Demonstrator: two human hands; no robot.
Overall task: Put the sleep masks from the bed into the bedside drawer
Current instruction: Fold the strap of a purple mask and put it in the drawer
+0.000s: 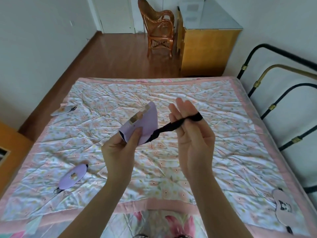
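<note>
1. left hand [120, 148] pinches a lilac mask [145, 124] above the bed [171, 100].
2. right hand [192, 134] is spread, its black strap [169, 127] looped over the fingers.
3. three other masks lie on the bed: lilac [72, 176], grey [63, 110], pink [283, 209].

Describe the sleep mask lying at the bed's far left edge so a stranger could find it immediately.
Start at the bed's floral quilt and follow its left edge toward the far corner, beside the wooden floor. There lies a grey sleep mask. Unlike the lilac mask nearer on that side, it is pale grey and lies right at the quilt's edge.
</note>
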